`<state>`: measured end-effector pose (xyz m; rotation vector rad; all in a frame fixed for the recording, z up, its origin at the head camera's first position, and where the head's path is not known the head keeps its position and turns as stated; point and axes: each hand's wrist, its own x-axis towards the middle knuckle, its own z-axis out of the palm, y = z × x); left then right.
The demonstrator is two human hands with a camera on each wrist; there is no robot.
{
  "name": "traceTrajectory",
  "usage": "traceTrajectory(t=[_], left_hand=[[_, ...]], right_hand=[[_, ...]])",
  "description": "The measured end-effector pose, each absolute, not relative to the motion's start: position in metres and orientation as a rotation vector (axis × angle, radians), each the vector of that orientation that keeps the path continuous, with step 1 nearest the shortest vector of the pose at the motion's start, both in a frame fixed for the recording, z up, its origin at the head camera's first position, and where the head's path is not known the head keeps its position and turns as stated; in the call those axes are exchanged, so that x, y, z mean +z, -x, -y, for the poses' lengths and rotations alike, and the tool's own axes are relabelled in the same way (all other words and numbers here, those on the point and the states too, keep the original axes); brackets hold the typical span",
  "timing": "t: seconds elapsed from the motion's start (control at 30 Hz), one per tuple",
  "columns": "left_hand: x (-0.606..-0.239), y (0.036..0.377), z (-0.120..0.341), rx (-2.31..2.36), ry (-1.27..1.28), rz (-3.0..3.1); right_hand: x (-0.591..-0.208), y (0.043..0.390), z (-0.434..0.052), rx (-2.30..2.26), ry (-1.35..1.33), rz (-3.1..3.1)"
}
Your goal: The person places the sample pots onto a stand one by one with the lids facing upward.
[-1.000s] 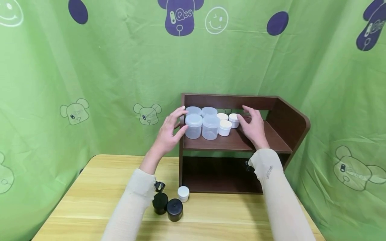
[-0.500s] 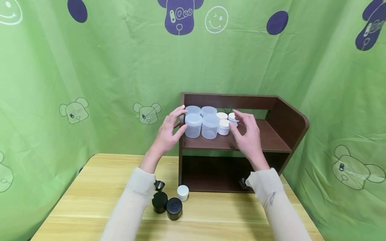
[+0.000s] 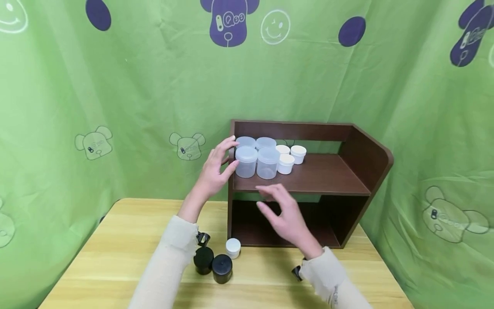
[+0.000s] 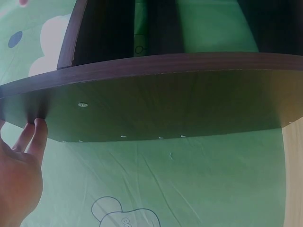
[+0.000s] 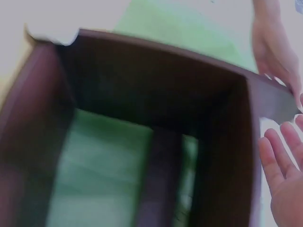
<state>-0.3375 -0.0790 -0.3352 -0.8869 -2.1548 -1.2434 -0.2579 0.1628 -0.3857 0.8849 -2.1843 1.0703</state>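
My left hand (image 3: 211, 172) stays at the shelf unit's left side panel (image 4: 156, 99), with fingertips against its outer face. Its thumb and index finger reach toward the front clear jar (image 3: 246, 162); contact with the jar cannot be told. A second clear jar (image 3: 267, 163) stands beside it, with two more behind. Three small white jars, the nearest one (image 3: 285, 164) in front, stand to their right on the upper shelf. My right hand (image 3: 286, 214) hangs before the lower compartment, fingers spread, holding nothing. In the right wrist view, my right-hand fingers (image 5: 284, 151) show loosely extended.
The dark brown shelf unit (image 3: 328, 174) stands on a light wooden table (image 3: 115, 257). On the table, left of the right hand, are a small white jar (image 3: 233, 248) and two black jars, one (image 3: 222, 268) nearer the front. A green curtain (image 3: 146, 86) hangs behind.
My right hand has left the white jars, moving down and toward me to the front of the lower compartment. The rear right white jar sits slightly farther right. The left hand has stayed put.
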Motion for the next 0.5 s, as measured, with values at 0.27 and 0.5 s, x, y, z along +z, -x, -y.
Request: traceTrajectory(t=[0.27,0.5], left_hand=[[-0.338,0.336,0.079,-1.237,0.887,2.167],[-0.335,0.337,0.078,-1.236,0.89,2.156]], right_hand=[[-0.449,0.258,-0.138,1.184,-0.928,2.416],[-0.497,0.269,-0.13,1.389,-0.864,2.686]])
